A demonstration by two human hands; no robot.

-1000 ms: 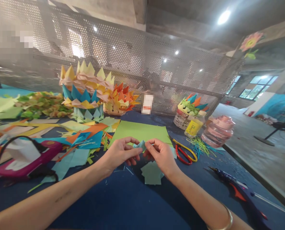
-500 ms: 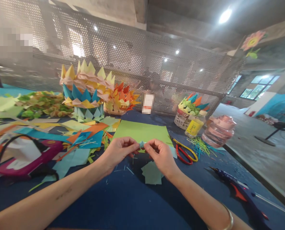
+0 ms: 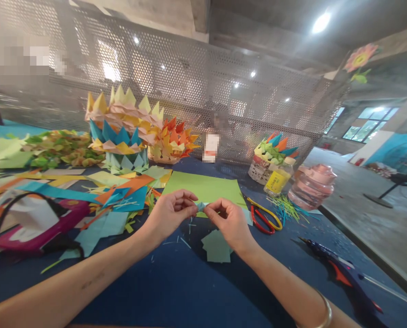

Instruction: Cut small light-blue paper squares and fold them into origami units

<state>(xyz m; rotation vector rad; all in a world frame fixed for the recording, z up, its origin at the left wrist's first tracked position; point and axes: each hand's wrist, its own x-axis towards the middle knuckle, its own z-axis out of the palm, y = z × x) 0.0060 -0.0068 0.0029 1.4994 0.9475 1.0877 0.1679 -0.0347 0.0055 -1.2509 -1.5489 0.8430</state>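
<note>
Between my hands is a small light-blue folded piece of paper (image 3: 201, 207), held above the near edge of a green sheet (image 3: 203, 183). My left hand (image 3: 172, 212) pinches its left end with thumb and forefinger. At the other end, the thumb and fingers of my right hand (image 3: 229, 221) are closed on it. Fingertips cover part of the folds. Below my hands lie pale blue-green paper pieces (image 3: 217, 246) on the dark blue table (image 3: 148, 291). Scissors (image 3: 266, 216) with red and yellow handles rest just right of my right hand.
A glue gun (image 3: 340, 269) lies at right. Behind it stand a pink bottle (image 3: 312, 184), a yellow-labelled bottle (image 3: 276, 182) and a basket of folded paper (image 3: 263, 166). Paper strips, a magenta device (image 3: 66, 218) and folded-paper pots (image 3: 121, 146) fill the left. A perforated screen (image 3: 182, 91) spans the back.
My left hand's fingers have shifted slightly at the left end of the folded paper, and more of it shows. My right hand keeps its pinch almost in place.
</note>
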